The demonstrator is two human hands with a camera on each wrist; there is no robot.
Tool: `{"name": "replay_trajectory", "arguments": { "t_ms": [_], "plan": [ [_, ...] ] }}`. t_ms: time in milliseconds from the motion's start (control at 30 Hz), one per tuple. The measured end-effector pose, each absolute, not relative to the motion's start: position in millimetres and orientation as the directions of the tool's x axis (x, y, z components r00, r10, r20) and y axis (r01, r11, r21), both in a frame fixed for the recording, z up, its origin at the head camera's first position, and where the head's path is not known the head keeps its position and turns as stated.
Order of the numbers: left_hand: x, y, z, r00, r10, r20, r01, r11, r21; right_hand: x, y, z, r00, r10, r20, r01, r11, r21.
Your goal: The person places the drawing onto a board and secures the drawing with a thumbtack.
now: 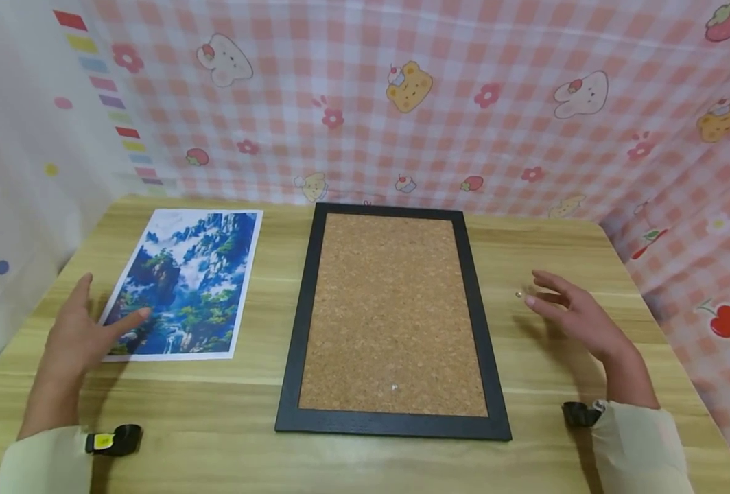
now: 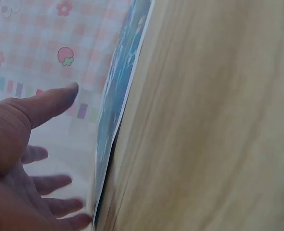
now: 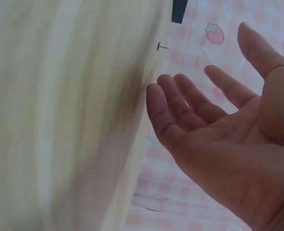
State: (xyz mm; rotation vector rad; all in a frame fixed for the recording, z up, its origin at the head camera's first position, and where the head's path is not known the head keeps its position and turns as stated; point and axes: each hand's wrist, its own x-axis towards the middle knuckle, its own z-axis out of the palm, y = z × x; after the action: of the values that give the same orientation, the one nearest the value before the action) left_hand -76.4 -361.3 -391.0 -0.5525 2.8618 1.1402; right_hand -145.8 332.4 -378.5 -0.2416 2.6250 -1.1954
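Observation:
A printed landscape picture (image 1: 186, 281) with a white border lies on the left of the table. Over its lower left edge is my left hand (image 1: 81, 336), its thumb and fingers spread; whether it touches the paper I cannot tell. On the right, my right hand (image 1: 578, 319) is held with loosely bent fingers and nothing in them. Just beyond its fingertips a small thumbtack (image 3: 160, 46) sits on the table, point up. Between the hands lies a black-framed cork board (image 1: 396, 309), with a tiny white speck (image 1: 394, 387) near its bottom.
The wooden table (image 1: 204, 412) meets a pink checked curtain (image 1: 365, 89) at the back and right. A white dotted curtain (image 1: 13, 171) hangs on the left. A dark strap device (image 1: 114, 440) is at the left wrist, another (image 1: 582, 414) at the right.

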Motion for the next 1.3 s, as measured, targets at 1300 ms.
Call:
{"name": "replay_trajectory", "arguments": {
  "t_ms": [1300],
  "plan": [
    [-86,-363,-385,-0.811,-0.502,-0.302,-0.585,0.682,0.439,-183,321,-395,-0.969,-0.201,-0.144,-0.077,0.799,-0.596]
  ]
}}
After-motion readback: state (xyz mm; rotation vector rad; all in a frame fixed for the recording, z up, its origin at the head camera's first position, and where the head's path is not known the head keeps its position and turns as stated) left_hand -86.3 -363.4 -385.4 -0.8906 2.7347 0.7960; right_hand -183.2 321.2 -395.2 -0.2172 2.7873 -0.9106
